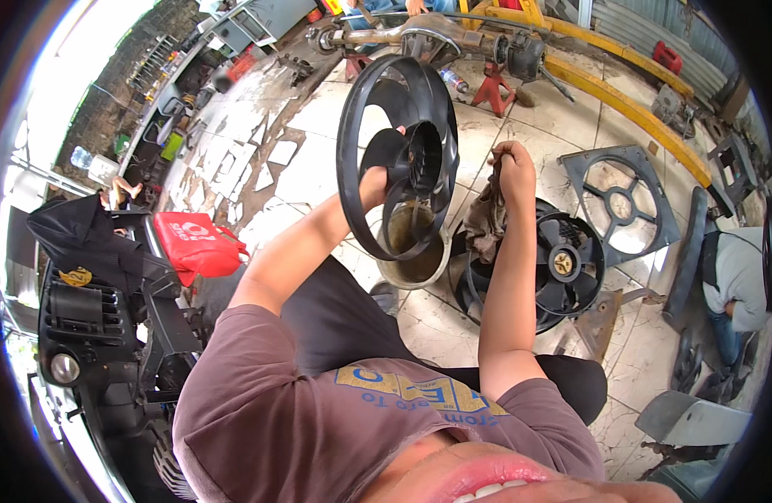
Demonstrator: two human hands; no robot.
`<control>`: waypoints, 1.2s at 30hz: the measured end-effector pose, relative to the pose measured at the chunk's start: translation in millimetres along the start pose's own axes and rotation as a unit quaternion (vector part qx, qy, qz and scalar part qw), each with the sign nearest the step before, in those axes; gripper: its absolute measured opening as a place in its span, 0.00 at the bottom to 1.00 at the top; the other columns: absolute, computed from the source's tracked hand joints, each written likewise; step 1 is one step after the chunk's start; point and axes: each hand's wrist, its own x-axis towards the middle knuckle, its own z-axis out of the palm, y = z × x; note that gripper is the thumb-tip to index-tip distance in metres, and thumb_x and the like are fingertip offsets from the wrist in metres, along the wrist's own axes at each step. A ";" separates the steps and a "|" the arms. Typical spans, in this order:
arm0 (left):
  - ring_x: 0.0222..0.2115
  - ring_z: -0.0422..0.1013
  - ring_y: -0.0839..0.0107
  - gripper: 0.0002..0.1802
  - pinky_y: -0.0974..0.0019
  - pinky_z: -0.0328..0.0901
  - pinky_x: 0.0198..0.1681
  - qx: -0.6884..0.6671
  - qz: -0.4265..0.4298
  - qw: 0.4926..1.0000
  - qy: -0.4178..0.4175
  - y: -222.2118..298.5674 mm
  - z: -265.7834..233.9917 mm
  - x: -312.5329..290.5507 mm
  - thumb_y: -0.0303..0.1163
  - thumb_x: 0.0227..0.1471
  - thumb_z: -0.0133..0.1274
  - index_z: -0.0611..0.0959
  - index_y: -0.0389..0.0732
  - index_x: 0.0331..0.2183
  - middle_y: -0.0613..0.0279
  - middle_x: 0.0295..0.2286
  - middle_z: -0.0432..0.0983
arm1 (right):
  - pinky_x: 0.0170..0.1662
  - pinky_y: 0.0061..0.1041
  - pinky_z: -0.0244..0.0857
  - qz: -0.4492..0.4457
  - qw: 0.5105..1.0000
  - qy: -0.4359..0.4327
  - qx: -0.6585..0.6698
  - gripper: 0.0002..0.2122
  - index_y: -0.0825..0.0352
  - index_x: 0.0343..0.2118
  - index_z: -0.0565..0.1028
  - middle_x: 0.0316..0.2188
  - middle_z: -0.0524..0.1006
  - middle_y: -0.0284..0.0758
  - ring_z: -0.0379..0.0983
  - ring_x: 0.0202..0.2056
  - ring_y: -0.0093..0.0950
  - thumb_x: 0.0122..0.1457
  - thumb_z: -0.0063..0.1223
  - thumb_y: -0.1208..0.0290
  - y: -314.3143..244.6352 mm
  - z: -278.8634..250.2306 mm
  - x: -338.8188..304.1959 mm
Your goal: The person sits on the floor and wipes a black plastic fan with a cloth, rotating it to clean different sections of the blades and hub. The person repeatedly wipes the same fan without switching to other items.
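Note:
A black ringed cooling fan (344, 159) hangs upright in my left hand (375, 184). The fingers grip it by a blade near the hub, and part of the hand is hidden behind it. My right hand (517, 174) is closed on a dirty grey-brown rag (485, 220), which dangles below the fist. Under the held fan stands a round bucket (413, 272), its inside partly covered by the ring. Below my right forearm, a second black fan (562, 261) lies on the tiled floor, partly hidden by the arm and rag.
A black fan shroud (621, 198) lies flat on the right. Beyond, an axle (411, 35) rests on red jack stands (492, 90) beside a yellow frame (625, 107). A red bag (199, 243) lies at left. One person (738, 281) is at right; others show at the edges.

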 end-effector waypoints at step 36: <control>0.42 0.77 0.67 0.21 0.53 0.74 0.48 -0.177 -0.279 0.877 -0.350 -108.1 10.3 34.5 0.56 0.66 0.49 0.76 0.52 0.50 0.65 0.40 0.80 | 0.43 0.28 0.70 0.114 0.947 -0.030 -0.298 0.14 0.71 0.47 0.79 0.38 0.83 0.41 0.79 0.39 0.30 0.62 0.61 0.67 32.1 4.6 -71.8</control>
